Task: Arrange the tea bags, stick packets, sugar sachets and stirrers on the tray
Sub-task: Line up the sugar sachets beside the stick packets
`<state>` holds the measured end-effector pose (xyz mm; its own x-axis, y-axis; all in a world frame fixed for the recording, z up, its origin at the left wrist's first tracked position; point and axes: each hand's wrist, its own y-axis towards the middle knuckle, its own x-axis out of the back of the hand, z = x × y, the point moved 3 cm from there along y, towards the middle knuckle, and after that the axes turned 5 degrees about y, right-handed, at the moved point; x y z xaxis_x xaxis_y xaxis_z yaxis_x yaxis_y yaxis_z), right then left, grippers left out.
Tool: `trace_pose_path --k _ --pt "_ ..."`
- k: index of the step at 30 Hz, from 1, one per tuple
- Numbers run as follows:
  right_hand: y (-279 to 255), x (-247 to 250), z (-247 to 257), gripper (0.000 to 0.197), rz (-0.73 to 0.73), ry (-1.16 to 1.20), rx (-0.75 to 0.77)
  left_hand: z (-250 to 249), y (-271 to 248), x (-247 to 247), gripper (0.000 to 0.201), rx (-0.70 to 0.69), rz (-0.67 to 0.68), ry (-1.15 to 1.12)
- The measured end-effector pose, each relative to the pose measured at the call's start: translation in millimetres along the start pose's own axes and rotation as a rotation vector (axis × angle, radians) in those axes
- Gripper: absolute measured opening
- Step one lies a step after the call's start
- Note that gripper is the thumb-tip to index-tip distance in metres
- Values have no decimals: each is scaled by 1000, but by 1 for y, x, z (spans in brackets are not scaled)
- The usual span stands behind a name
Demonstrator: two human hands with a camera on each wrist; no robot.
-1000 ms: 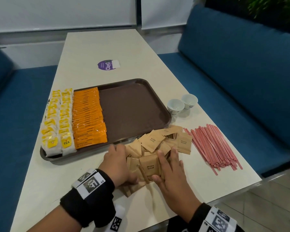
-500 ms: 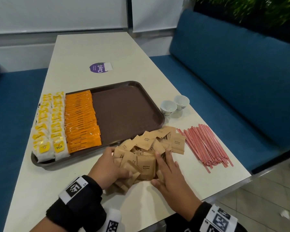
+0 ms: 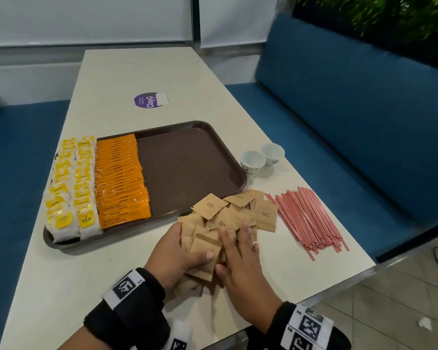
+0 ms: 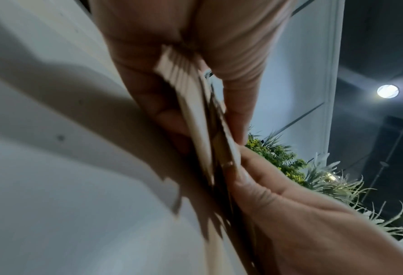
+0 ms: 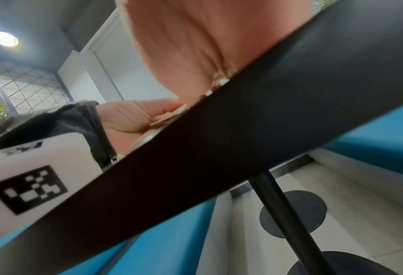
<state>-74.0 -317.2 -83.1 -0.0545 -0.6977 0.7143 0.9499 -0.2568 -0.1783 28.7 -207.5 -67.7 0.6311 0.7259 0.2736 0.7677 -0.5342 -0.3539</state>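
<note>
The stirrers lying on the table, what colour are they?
The stirrers are red or pinkish red, seen best in the head view.

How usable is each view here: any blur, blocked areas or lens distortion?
Head view: sharp and evenly lit, the table edges bowed by the wide lens, print on the sugar sachets readable. Left wrist view: motion-blurred, the left hand and the sachets it grips smeared. Right wrist view: soft, a dark band, seemingly the table's edge, blocking the middle.

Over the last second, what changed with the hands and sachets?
The left hand gathered more sachets into a stack it now grips, thumb across the top; the right hand helps square it. Tray, stirrers and cups stayed put.
</note>
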Motion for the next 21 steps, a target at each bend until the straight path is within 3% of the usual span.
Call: trace_pose_path --k 6,11,15,18,21 --pt "-2 -2 5 82 89 91 64 -3 -2 -12 51 -63 8 1" --pt "-2 2 -9 73 -8 175 49 3 -1 -2 48 -40 -32 -73" --pt "-7 18 -18 105 -68 323 -75 8 -3 15 46 -22 -33 -138" --pt "-13 34 -22 112 -129 134 -185 10 -4 23 47 -10 -1 -193" --pt "-16 41 -22 96 -125 -188 -308 9 -4 27 46 -13 43 -241"
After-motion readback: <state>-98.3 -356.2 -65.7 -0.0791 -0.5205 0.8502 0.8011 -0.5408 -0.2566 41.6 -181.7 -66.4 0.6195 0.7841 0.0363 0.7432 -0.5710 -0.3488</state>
